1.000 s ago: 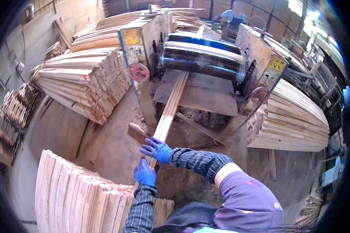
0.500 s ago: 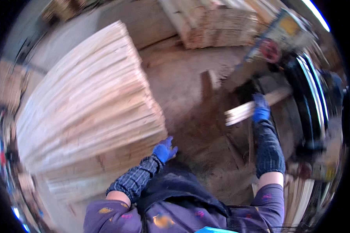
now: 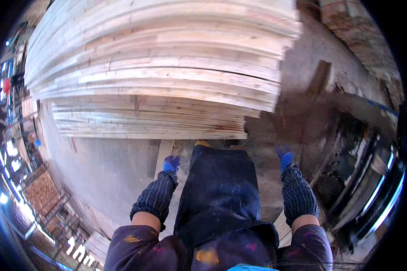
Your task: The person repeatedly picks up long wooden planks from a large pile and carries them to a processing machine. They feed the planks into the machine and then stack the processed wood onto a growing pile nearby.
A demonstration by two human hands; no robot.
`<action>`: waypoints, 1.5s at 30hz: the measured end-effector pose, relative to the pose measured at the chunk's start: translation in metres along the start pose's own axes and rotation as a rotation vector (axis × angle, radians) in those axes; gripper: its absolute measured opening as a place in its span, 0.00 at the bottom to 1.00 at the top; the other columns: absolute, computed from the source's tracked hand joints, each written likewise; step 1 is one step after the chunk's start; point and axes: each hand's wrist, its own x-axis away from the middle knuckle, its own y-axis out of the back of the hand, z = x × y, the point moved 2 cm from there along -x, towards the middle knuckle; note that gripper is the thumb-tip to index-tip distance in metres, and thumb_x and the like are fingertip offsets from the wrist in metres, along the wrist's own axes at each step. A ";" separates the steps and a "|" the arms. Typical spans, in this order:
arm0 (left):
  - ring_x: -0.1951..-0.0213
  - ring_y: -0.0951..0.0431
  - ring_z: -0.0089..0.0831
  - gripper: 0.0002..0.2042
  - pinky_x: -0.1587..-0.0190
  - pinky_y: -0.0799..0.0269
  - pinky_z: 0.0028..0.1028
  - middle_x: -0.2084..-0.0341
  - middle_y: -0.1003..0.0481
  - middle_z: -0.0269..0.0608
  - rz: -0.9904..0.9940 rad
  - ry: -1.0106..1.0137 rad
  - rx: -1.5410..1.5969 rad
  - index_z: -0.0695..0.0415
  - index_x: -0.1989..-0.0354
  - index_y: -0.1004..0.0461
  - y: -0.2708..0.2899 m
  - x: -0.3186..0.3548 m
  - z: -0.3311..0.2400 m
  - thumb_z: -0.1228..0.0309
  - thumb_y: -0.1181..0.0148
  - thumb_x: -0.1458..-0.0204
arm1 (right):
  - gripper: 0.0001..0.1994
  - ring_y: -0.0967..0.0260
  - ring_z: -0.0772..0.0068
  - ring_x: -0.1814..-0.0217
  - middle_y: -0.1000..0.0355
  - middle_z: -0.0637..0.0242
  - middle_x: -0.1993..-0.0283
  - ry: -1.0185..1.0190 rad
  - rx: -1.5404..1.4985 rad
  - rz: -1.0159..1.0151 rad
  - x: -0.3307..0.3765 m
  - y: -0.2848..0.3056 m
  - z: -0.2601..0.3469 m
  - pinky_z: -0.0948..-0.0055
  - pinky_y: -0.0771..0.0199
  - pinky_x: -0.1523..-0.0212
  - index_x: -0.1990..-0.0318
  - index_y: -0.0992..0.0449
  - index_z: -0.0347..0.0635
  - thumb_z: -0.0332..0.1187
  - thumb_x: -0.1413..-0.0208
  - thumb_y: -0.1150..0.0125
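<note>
Head view: person standing at a tall stack of sawn boards, both gloved hands lowered.

Board stack (image 3: 167, 67) fills the upper frame, pale planks layered flat, ends stepped toward the lower right. Concrete floor (image 3: 108, 171) below it. Dark machine (image 3: 371, 180) at the right edge, blurred. Dark apron (image 3: 219, 189) hangs centre. One loose plank (image 3: 164, 151) lies on the floor just beneath the stack's edge; left hand (image 3: 170, 163), blue glove, sits over its near end, grip not discernible. Right hand (image 3: 285, 157), blue glove, hangs near the machine; whether it is closed on anything cannot be told.
</note>
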 end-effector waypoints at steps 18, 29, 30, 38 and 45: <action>0.40 0.32 0.53 0.41 0.39 0.35 0.55 0.38 0.32 0.48 -0.471 0.395 1.508 0.47 0.31 0.38 -0.098 -0.251 0.093 0.33 0.45 0.47 | 0.21 0.32 0.55 0.38 0.33 0.60 0.34 -0.889 -0.351 0.381 -0.143 -0.287 -0.091 0.57 0.26 0.41 0.36 0.31 0.48 0.45 0.32 0.52; 0.43 0.28 0.47 0.42 0.40 0.31 0.50 0.42 0.29 0.45 -0.156 0.301 1.687 0.50 0.33 0.36 -0.059 -0.151 0.028 0.29 0.54 0.45 | 0.14 0.25 0.48 0.49 0.23 0.52 0.51 0.182 0.931 1.315 -0.115 -0.197 -0.065 0.55 0.23 0.50 0.49 0.21 0.47 0.39 0.36 0.47; 0.44 0.28 0.46 0.41 0.40 0.31 0.50 0.42 0.29 0.45 -0.161 0.326 1.686 0.50 0.33 0.36 -0.044 -0.135 0.005 0.29 0.55 0.45 | 0.14 0.26 0.46 0.48 0.23 0.51 0.51 0.402 1.188 1.399 -0.115 -0.194 -0.054 0.55 0.24 0.49 0.50 0.20 0.47 0.39 0.36 0.47; 0.40 0.30 0.46 0.39 0.37 0.32 0.50 0.42 0.30 0.49 -0.196 0.285 1.591 0.54 0.34 0.38 -0.002 -0.078 -0.042 0.35 0.45 0.44 | 0.19 0.28 0.49 0.40 0.26 0.45 0.43 0.245 1.199 0.967 -0.051 -0.232 0.141 0.59 0.29 0.40 0.39 0.27 0.40 0.38 0.32 0.52; 0.39 0.31 0.50 0.26 0.34 0.37 0.55 0.44 0.28 0.50 0.379 0.230 1.673 0.56 0.37 0.35 -0.026 0.034 -0.082 0.51 0.46 0.36 | 0.37 0.44 0.45 0.27 0.42 0.46 0.28 0.250 0.402 1.377 0.082 -0.452 0.343 0.59 0.39 0.30 0.27 0.48 0.42 0.44 0.39 0.40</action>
